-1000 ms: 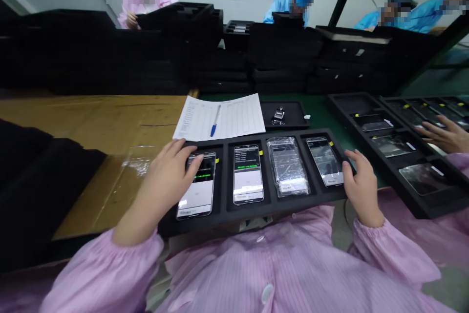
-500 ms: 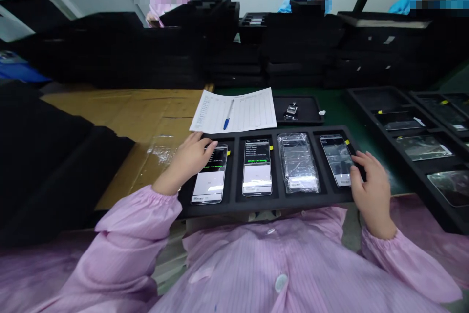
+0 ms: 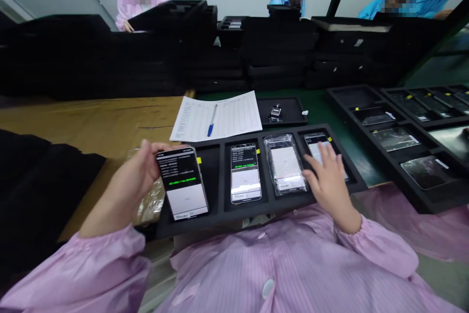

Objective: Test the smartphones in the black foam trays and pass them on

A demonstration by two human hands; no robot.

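Note:
My left hand (image 3: 141,181) grips a smartphone (image 3: 182,183) by its edge, lifting it from the leftmost slot of a black foam tray (image 3: 256,216). The phone's lit screen shows text and a green line. My right hand (image 3: 328,178) rests with spread fingers on the rightmost phone (image 3: 318,149), covering much of it. Between them lie a bare phone (image 3: 245,174) and a phone in a clear plastic bag (image 3: 285,164), each in its own slot.
A printed sheet (image 3: 216,116) with a blue pen (image 3: 211,120) lies beyond the tray, beside a small black tray (image 3: 280,110) holding a metal item. Another foam tray of phones (image 3: 395,139) sits right. Black foam stacks (image 3: 220,54) and co-workers stand behind.
My left hand has lifted the leftmost phone out of its slot and tilted it up. My right hand has moved from the tray's right edge onto the rightmost phone.

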